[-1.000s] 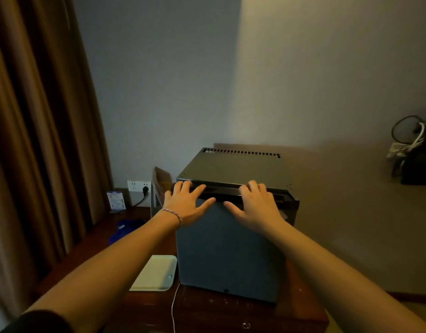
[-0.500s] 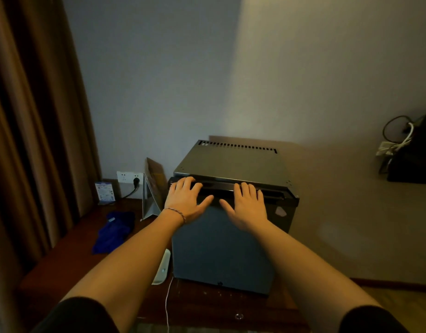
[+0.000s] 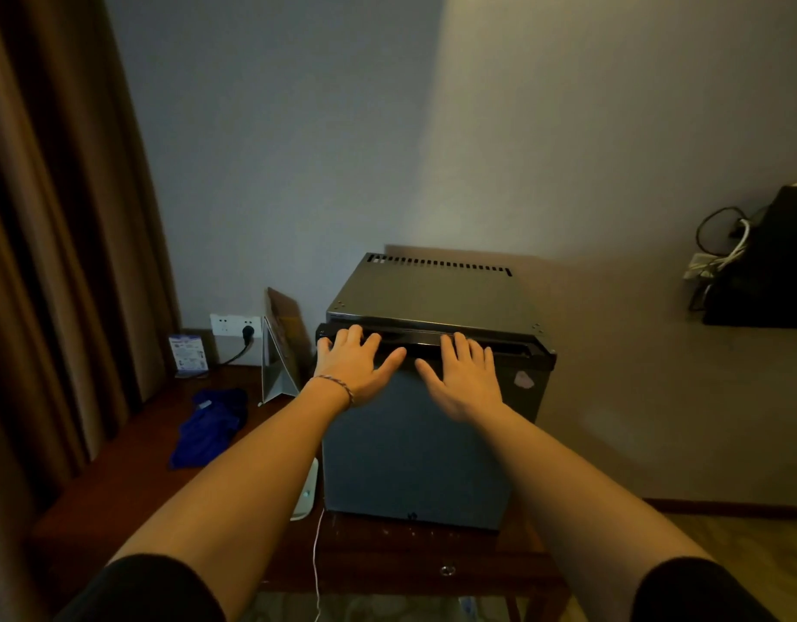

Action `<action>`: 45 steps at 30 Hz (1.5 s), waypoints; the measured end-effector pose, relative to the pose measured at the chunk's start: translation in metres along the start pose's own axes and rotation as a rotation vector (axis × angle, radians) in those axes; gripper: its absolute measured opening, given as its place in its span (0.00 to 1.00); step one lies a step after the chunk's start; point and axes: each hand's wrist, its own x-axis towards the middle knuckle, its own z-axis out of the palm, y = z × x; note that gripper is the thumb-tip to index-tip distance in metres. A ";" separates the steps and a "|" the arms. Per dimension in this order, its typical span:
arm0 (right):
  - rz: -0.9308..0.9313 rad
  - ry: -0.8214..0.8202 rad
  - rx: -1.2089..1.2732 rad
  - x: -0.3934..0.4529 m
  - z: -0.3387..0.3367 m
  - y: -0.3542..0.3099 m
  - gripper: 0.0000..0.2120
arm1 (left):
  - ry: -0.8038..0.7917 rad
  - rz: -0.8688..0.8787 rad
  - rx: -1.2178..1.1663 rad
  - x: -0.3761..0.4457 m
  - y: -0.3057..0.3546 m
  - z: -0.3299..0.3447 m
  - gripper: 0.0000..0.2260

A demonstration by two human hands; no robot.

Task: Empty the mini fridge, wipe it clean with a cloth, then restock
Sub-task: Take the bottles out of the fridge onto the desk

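A dark mini fridge (image 3: 414, 464) stands on a brown wooden table (image 3: 131, 478), its door closed and facing me. My left hand (image 3: 356, 365) lies flat on the upper left of the door, fingertips on the black handle strip (image 3: 419, 341). Beside it, my right hand (image 3: 464, 374) rests flat on the door with fingers straight, reaching the same strip. A crumpled blue cloth (image 3: 208, 428) lies on the table left of the fridge. The fridge's inside is hidden.
A white tray (image 3: 309, 491) peeks out at the fridge's left foot, with a thin white cable (image 3: 316, 558) hanging over the table edge. A folded stand card (image 3: 282, 347), a small leaflet (image 3: 188, 354) and a wall socket (image 3: 235, 326) sit behind. Curtains (image 3: 51, 262) hang left; a dark bag (image 3: 765, 262) with cables is right.
The view has pulled back and shifted, showing more of the table and the blue cloth. Both hands stay flat on the top of the fridge door.
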 end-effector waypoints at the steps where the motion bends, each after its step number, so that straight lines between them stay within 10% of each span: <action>1: -0.004 -0.003 0.006 -0.003 0.000 -0.001 0.37 | 0.025 0.015 0.003 -0.004 -0.002 0.000 0.31; 15: -0.201 -0.048 0.024 -0.046 -0.014 -0.048 0.33 | 0.302 0.135 -0.333 -0.089 -0.028 -0.022 0.25; 32: -0.292 -0.067 0.103 -0.175 -0.053 0.028 0.34 | 0.088 0.134 -0.375 -0.224 0.092 -0.043 0.10; 39: -0.219 -0.290 0.108 -0.211 -0.091 0.077 0.29 | -0.075 -0.048 -0.215 -0.268 0.127 -0.024 0.18; 45: -0.059 -0.401 -0.102 -0.235 -0.118 0.110 0.44 | -0.099 -0.106 -0.148 -0.262 0.153 -0.013 0.19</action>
